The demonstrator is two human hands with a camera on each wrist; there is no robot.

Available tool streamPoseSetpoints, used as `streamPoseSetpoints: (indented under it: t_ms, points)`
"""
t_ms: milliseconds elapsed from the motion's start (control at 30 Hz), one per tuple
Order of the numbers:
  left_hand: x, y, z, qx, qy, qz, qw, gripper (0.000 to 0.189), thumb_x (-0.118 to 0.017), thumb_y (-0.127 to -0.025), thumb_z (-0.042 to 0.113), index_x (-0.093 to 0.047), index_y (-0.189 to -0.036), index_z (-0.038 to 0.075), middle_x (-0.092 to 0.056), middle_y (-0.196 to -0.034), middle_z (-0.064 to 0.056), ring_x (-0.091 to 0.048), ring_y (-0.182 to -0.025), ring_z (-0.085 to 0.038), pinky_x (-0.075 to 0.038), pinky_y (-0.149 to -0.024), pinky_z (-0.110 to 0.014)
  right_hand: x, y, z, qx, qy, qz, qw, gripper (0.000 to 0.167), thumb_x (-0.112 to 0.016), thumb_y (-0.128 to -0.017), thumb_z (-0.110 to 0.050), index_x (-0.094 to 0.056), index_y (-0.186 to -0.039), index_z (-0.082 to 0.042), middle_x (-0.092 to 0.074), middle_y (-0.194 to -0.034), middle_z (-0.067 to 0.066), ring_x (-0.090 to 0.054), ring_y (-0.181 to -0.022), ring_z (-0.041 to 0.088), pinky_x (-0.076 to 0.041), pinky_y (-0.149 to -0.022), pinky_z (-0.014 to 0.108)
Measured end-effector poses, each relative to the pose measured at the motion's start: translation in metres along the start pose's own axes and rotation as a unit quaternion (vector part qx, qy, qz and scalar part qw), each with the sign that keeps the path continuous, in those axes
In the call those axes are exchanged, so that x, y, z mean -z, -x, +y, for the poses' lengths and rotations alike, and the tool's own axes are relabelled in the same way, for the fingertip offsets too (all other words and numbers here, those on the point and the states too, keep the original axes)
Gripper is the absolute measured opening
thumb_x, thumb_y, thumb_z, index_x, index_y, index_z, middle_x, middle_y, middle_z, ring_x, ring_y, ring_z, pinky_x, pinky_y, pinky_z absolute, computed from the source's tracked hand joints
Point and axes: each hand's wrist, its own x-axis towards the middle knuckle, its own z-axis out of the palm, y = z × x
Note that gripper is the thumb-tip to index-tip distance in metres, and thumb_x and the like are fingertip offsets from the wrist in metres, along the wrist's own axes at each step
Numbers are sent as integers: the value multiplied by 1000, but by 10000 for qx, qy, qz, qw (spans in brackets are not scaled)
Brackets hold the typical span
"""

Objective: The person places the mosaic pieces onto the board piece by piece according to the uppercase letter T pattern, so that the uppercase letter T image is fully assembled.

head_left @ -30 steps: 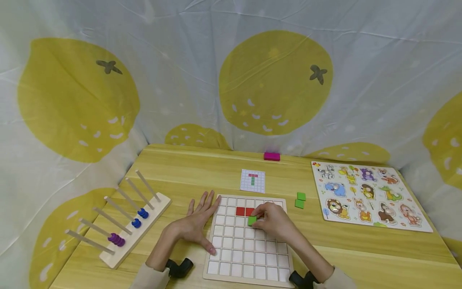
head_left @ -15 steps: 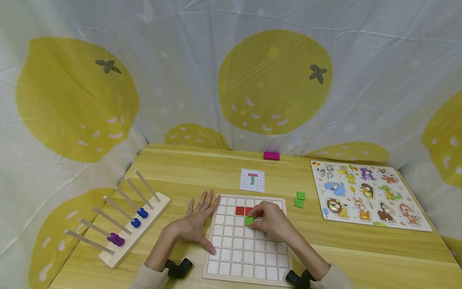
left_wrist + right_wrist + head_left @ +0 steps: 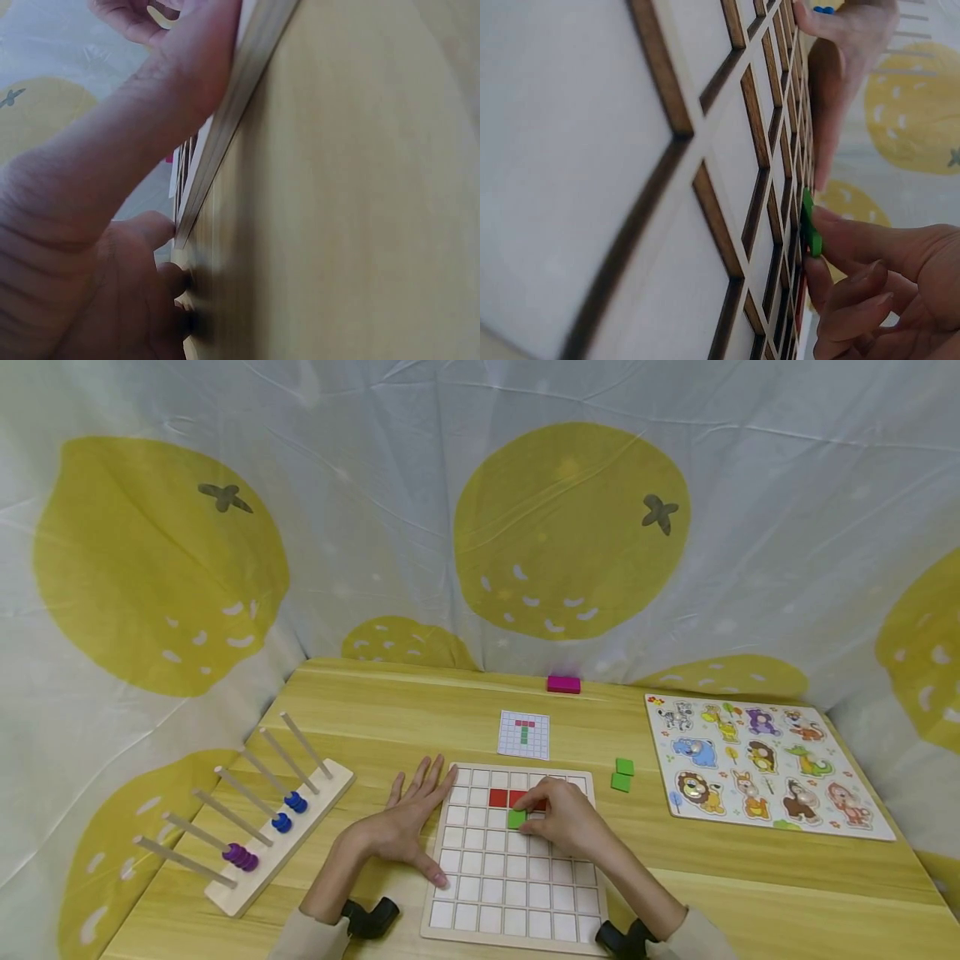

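Near the middle of the wooden grid board point(image 3: 517, 892), my right hand point(image 3: 568, 820) pinches a green square tile point(image 3: 516, 819) between thumb and index finger. In the right wrist view the green tile point(image 3: 516, 819) sits slightly tilted against the grid, with one edge raised. Directly behind it lies a row of red tiles point(image 3: 498, 797), partly covered by my fingers. My left hand point(image 3: 400, 837) is spread along the board's left side, its thumb on the frame and its index fingertip at the far left corner. The left wrist view shows that thumb lying over the board's edge point(image 3: 225, 127).
A pattern card point(image 3: 524, 735) lies behind the board. Two green tiles point(image 3: 621, 782) are to its right, beside an animal puzzle point(image 3: 772, 768). A peg stand with beads point(image 3: 240, 857) stands left. A magenta block point(image 3: 563, 685) sits by the curtain.
The right hand has shifted the green tile slightly left, to the cell below the middle red tile, and then held nearly still. The left hand has stayed in place.
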Motion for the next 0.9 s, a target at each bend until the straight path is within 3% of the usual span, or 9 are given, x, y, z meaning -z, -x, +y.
streamPoseSetpoints:
  t_ms: [567, 800, 900]
  points:
    - [-1, 0, -1, -26, 29, 65, 10000, 152, -98, -61, 47, 4, -166, 7, 22, -170, -22, 23, -157, -44, 19, -121, -71, -5, 0, -4, -198, 98, 244, 9995, 20, -90, -75, -2, -83, -92, -10, -68, -88, 1, -61, -85, 17, -49, -73, 27]
    - [-1, 0, -2, -76, 43, 38, 10000, 151, -98, -62, 47, 5, -166, 7, 22, -170, -23, 24, -157, -45, 19, -121, -72, -2, 3, -4, -77, 311, 106, 9994, 22, -90, -77, -8, -82, -98, -11, -68, -93, 0, -61, -89, 16, -50, -75, 29]
    - [0, 0, -1, -91, 40, 35, 9999, 152, -98, -62, 47, 5, -166, 7, 23, -170, -23, 24, -157, -45, 19, -120, -72, 6, 8, -4, -128, 333, 124, 9993, 22, -87, -80, -11, -81, -101, -12, -69, -97, 1, -57, -82, 14, -47, -69, 26]
